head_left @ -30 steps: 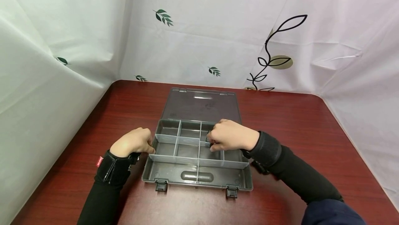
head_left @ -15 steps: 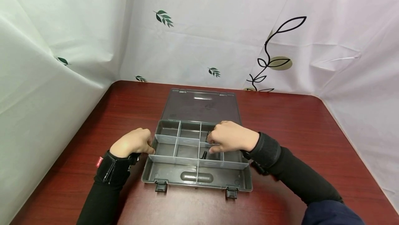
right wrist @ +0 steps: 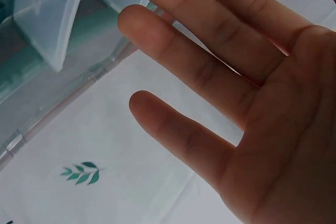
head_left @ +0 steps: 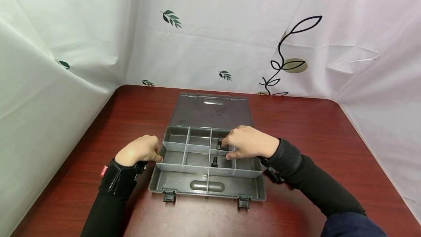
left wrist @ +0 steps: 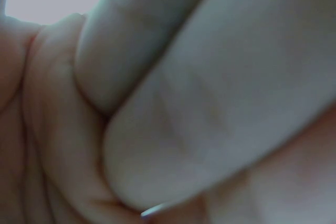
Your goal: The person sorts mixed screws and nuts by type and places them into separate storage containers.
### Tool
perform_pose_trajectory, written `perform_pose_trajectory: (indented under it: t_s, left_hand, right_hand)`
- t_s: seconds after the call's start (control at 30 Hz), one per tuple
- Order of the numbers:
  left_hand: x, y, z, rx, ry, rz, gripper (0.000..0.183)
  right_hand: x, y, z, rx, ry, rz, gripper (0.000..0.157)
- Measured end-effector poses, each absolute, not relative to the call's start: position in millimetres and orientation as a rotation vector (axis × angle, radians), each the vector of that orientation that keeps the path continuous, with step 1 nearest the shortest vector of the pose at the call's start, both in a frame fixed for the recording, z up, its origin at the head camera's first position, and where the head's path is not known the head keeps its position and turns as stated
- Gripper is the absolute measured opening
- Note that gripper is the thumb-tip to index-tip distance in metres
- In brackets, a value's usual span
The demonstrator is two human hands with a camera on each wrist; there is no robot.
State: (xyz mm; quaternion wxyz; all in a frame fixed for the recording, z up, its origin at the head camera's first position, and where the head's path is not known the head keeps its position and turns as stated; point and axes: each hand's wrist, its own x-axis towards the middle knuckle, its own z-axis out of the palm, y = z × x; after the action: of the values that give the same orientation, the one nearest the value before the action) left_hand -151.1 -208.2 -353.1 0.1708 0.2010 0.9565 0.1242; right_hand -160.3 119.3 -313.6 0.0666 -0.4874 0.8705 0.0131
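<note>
The plastic organizer box (head_left: pixel 238 186) lies open on the worktop (head_left: pixel 329 134), its tinted lid (head_left: pixel 210 113) folded back behind it and both front latches (head_left: pixel 169 196) undone. The sorting is judged to be at an early stage: a black bolt (head_left: pixel 214 162) is seen in the third compartment from the left of the middle row, and a black part (head_left: pixel 220 143) lies in the third compartment of the back row, half covered by the right hand (head_left: pixel 251 142). A dark cluster (head_left: pixel 273 175) can be made out on the worktop, just beside the box's right wall and partly hidden by the right wrist – if more parts are kept there, they are presumably left to be placed.

The right hand is held palm down over the back right of the box, the forearm brought in from the lower right. Its fingers (right wrist: pixel 184 61) are spread, with nothing seen between them; whether the black part is touched by the index finger cannot be told. The left hand (head_left: pixel 139 150) is set at the left wall, wrist bent – its fingers (left wrist: pixel 210 108) are curled and the rim is seemingly pinched, as if to steady the box.
</note>
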Motion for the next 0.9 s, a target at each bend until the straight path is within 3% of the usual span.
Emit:
perform_pose_trajectory:
  t_s: [0.9]
  left_hand:
    - [-150.7, -207.2, -352.4, 0.555, 2.722, 0.342, 0.030]
  right_hand:
    - [-165.6, 208.0, -315.2, -1.027, 2.745, -0.131, 0.035]
